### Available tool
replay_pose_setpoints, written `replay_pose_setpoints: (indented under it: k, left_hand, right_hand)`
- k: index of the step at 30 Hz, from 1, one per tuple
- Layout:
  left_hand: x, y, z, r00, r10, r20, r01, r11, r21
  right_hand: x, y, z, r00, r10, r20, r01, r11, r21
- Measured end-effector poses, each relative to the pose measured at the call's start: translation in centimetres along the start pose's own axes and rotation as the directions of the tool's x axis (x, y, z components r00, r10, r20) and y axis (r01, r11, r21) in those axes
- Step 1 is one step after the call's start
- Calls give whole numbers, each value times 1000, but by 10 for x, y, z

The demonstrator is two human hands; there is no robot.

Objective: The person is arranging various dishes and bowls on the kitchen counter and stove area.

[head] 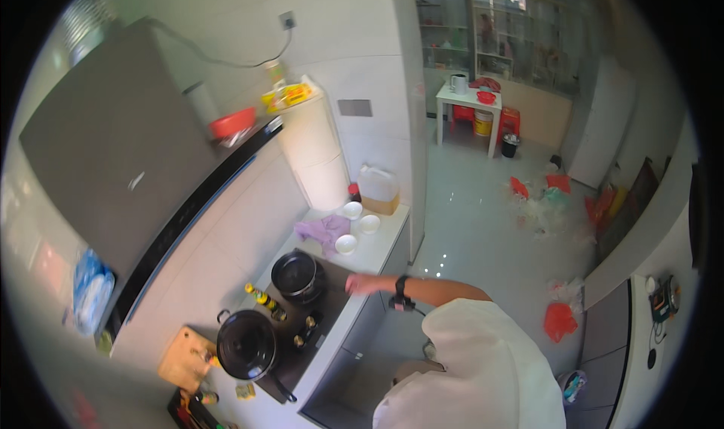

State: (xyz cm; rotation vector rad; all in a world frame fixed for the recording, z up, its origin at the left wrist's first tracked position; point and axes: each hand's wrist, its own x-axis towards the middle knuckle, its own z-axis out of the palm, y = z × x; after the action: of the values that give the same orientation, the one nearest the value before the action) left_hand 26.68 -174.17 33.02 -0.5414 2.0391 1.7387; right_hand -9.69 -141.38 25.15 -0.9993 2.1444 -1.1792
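Note:
My right hand [362, 285] hovers over the counter's front edge beside the gas cooktop [331, 310], its fingers blurred and partly curled. Nothing shows clearly in it. A dark strap with a small device is around that wrist. Left of the hand, a black pot [295, 273] stands on one burner. A black long-handled wok [247, 344] sits on the other. Between them at the back is a yellow-capped sauce bottle [266, 302]. Two control knobs [305, 332] are near the cooktop's front. My left hand is out of view.
Three white bowls [346, 244], a lavender cloth [325, 231] and an oil jug [379, 188] occupy the counter's far end. A wooden cutting board [186, 358] lies past the wok. The range hood [124, 140] overhangs the cooktop. Plastic bags [560, 321] litter the floor.

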Motion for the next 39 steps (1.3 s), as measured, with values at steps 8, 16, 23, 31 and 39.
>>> replay_pose_setpoints:
  k: [8, 16, 23, 31, 39]
  left_hand:
    - [107, 86, 139, 947, -159, 278, 111, 978, 179]
    - [252, 172, 285, 794, -315, 519, 136, 925, 354]
    - [319, 228, 400, 618, -461, 637, -106, 754, 648]
    - [400, 259, 479, 230, -560, 796, -286, 743, 605]
    - [473, 349, 468, 342, -522, 782, -167, 785, 597]
  right_hand:
    - [-109, -16, 9, 917, 75, 391, -252, 870, 423]
    - [-255, 47, -54, 977, 153, 150, -210, 537, 817]
    - [-331, 59, -71, 866, 476, -155, -9, 324, 946]
    - [-338, 80, -108, 812, 551, -192, 343, -186, 921]
    - [-321, 94, -161, 676, 636, -373, 518, -49, 854]
